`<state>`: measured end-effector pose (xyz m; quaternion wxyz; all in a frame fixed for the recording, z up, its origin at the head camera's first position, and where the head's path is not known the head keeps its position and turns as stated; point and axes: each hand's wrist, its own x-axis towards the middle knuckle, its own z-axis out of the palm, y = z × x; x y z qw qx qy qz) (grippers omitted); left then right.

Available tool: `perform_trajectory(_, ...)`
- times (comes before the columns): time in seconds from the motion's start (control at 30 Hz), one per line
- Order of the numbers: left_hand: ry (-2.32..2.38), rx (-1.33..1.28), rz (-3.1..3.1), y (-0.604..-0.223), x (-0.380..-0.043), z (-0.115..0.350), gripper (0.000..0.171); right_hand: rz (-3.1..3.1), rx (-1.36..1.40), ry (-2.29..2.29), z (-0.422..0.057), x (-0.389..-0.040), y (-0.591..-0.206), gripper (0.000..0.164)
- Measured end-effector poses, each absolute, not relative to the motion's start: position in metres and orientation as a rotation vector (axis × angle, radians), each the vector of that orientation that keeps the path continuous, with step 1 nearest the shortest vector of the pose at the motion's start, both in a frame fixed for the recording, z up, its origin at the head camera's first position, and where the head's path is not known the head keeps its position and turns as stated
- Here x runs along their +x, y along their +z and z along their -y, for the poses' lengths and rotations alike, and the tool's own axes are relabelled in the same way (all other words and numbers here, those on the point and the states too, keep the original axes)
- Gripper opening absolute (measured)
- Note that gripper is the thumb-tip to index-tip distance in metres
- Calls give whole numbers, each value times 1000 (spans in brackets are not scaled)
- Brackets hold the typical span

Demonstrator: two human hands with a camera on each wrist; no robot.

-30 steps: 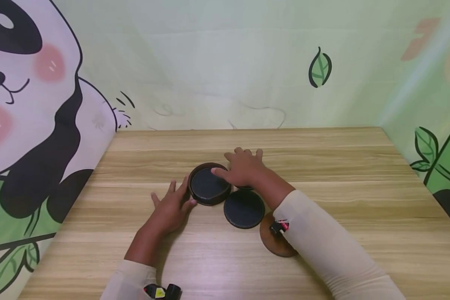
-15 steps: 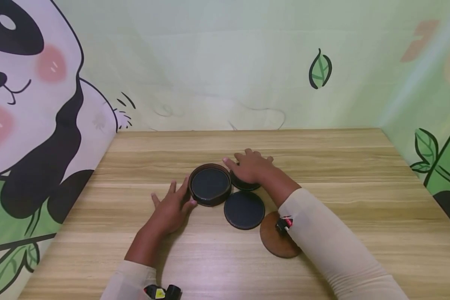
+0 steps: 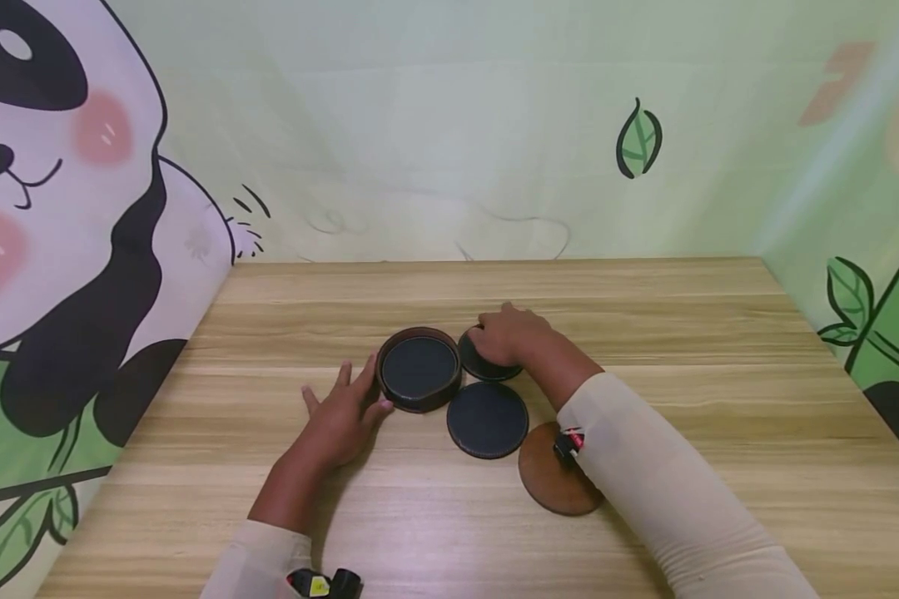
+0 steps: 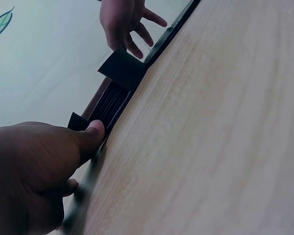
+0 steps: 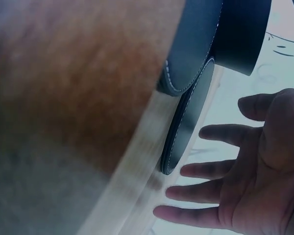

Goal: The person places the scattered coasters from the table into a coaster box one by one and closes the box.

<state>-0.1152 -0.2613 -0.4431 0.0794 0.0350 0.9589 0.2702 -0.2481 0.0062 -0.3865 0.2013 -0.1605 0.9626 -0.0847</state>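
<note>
Your spread right hand point(image 3: 513, 337) partly hides the far black coaster point(image 3: 478, 361); your splayed left hand point(image 3: 342, 423) touches the coaster holder point(image 3: 424, 403).

Head view bright; soft glare on tabletop point(image 3: 434, 532); wrist views dimmer, bluish.

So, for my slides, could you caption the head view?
Left hand touching a round holder, right hand over a black disc.

Head view: worn on my head, forward and down, farthest off; takes in the pale wood-grain tabletop point(image 3: 719, 391), my left hand point(image 3: 340, 420), right hand point(image 3: 513, 337).
Left wrist: low, close, tilted, skimming the tabletop.
Right wrist: low, close, tilted, towards my right palm.
Wrists share: right hand, black round leather-look holder point(image 4: 125, 71).
</note>
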Motion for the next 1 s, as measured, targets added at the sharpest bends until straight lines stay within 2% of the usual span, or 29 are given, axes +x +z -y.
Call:
perform_trajectory(0.27,823,118,-2872,-443,-115,262,80,-2678,-463,-135,-7,-246,-384,63)
perform_trajectory(0.7,825,123,-2876,-444,-115,262,80,-2679,-502,-24,-7,-242,-381,84)
perform_trajectory(1.0,819,121,-2875,-442,-114,262,80,-2703,-516,15,-3,-239,-382,88)
